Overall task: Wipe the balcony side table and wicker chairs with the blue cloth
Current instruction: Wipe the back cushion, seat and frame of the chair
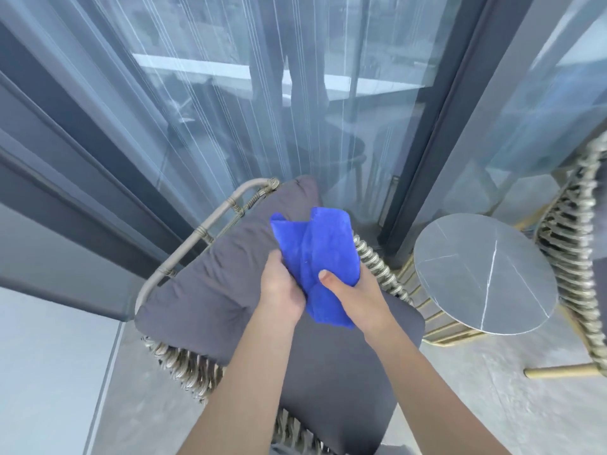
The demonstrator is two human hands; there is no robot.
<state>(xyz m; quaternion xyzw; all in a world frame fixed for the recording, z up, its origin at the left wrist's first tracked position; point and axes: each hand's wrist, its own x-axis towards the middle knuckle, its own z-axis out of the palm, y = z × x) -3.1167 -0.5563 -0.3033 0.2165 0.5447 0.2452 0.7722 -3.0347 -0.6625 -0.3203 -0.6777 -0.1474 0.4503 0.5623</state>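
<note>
A round grey stone-look surface (pixel 485 274), crossed by thin pale veins, is seen at the right on a ribbed gold-coloured base; it stands just beside the nearer wicker chair (pixel 210 238) and near a second wicker chair (pixel 573 257), of which only the woven edge and one leg are shown at the far right; two chairs are thus counted, and one side table. The floor (pixel 476 399) is laid in pale grey tile; beyond the furniture, tall glass doors (pixel 328 93) in dark frames are seen, with sheer white curtains behind the glass and faint reflections on it. The nearer chair is fitted with two dark grey cushions: a back cushion (pixel 210 290) leaning against the curved frame, and a seat cushion (pixel 335 389) nearer the camera. One blue cloth (pixel 322 254) is held above the cushions, between both hands, bunched and folded, its upper part standing free; it is touching neither chair nor table. The left hand (pixel 282 287) is curled round the cloth's left edge; the right hand (pixel 354 297) is closed on its right side, the thumb pressed on top of the fabric.
</note>
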